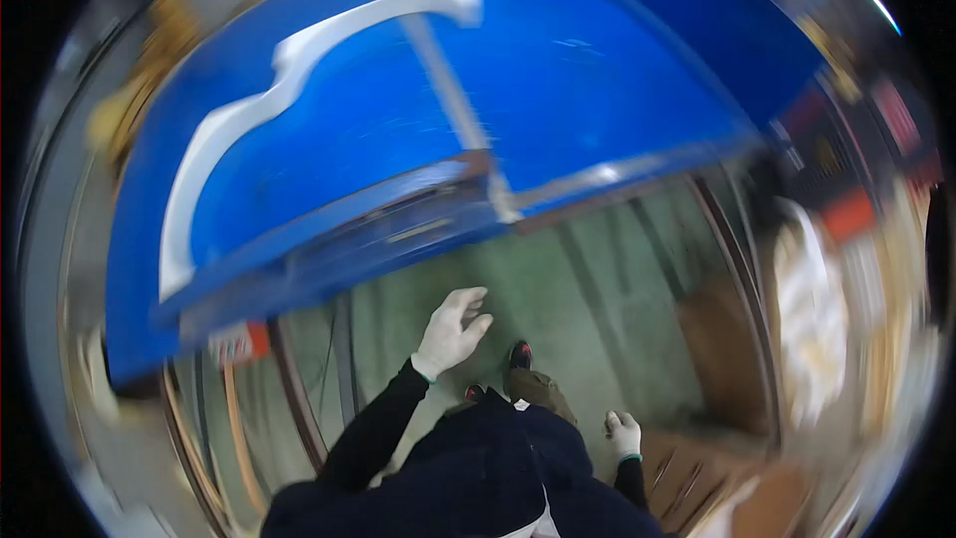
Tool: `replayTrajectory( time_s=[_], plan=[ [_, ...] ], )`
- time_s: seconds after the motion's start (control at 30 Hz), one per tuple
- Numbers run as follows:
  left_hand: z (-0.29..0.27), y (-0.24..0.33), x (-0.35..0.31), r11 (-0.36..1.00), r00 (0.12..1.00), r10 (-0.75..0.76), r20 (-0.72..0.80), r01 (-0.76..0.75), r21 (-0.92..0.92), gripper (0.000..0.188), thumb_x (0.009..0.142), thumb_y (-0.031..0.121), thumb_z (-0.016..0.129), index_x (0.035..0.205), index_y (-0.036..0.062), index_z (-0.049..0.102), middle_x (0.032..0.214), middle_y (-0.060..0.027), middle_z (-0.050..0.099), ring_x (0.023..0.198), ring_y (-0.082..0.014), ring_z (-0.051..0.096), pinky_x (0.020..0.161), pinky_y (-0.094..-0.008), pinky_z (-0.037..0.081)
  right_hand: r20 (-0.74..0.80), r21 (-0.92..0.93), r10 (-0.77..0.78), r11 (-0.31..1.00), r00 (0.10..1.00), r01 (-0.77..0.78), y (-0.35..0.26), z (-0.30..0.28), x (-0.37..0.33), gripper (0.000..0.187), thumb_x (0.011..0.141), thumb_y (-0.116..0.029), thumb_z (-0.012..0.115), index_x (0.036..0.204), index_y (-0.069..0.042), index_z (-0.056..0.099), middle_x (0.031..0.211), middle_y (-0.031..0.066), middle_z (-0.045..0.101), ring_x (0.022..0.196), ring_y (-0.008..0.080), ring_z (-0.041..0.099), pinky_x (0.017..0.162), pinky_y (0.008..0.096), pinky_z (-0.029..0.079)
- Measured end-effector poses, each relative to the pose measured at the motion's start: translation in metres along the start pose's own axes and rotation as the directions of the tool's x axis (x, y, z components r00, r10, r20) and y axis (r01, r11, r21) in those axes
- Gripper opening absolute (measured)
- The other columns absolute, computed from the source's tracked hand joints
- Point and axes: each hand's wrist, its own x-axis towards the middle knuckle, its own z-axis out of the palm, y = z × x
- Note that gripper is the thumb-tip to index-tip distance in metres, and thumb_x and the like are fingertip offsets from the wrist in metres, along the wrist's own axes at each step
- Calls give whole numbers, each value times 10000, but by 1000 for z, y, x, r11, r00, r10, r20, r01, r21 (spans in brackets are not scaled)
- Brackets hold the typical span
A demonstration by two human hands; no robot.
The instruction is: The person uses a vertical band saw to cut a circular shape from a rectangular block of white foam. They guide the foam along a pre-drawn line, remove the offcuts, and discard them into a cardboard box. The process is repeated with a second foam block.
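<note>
My left hand (451, 335), in a white glove with a green cuff, hovers over the floor just short of the blue table's front edge. Its thumb stands apart from the lightly bent fingers, and it holds nothing. Lower down, by my right hip, hangs my right hand (623, 436) in a matching glove. Its fingers curl loosely, the thumb side a little apart, with no object visible in it. On the blue tabletop (597, 70) lies a long white wavy strip (284, 90), running from the near left corner toward the far middle. Neither hand touches it.
A grey seam (443, 75) crosses the tabletop. Dark metal bars (732, 249) stand over the green floor (597, 309). Brown cardboard (722, 349) and a white bag-like bundle (809, 314) are at the right. A red-and-white box (239, 344) sits under the table's left corner. Motion blurs much.
</note>
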Motion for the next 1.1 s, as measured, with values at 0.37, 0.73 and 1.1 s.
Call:
replayTrajectory(
  time_s=[0.37, 0.73, 1.1],
  plan=[
    [-312, -8, -49, 873, 570, 72, -818, 361, 328, 460, 870, 152, 736, 1279, -17, 613, 1189, -187, 691, 1081, -273, 680, 948, -392, 526, 457, -95, -764, 468, 456, 879, -370, 203, 29, 321, 968, -216, 686, 1185, 20, 665, 1071, 137, 715, 947, 198, 662, 864, 325, 522],
    [-735, -243, -107, 349, 452, 27, -892, 832, 432, 1049, 756, 491, 832, 1504, -73, 359, 1539, -281, 405, 1451, -377, 372, 1203, -434, 294, 257, -217, -917, 252, 304, 943, -463, 367, -46, 431, 904, -93, 731, 1286, 42, 585, 1187, 157, 663, 1092, 265, 633, 953, 371, 500],
    [-780, -349, -80, 272, 361, -563, -743, 930, 246, 549, 842, 396, 681, 1188, -30, 685, 1073, -259, 715, 1088, -364, 676, 967, -460, 495, 415, -384, -842, 180, 344, 905, -515, 437, -66, 736, 767, -416, 857, 1312, -10, 575, 1254, 233, 619, 1155, 407, 612, 970, 460, 511]
  ],
)
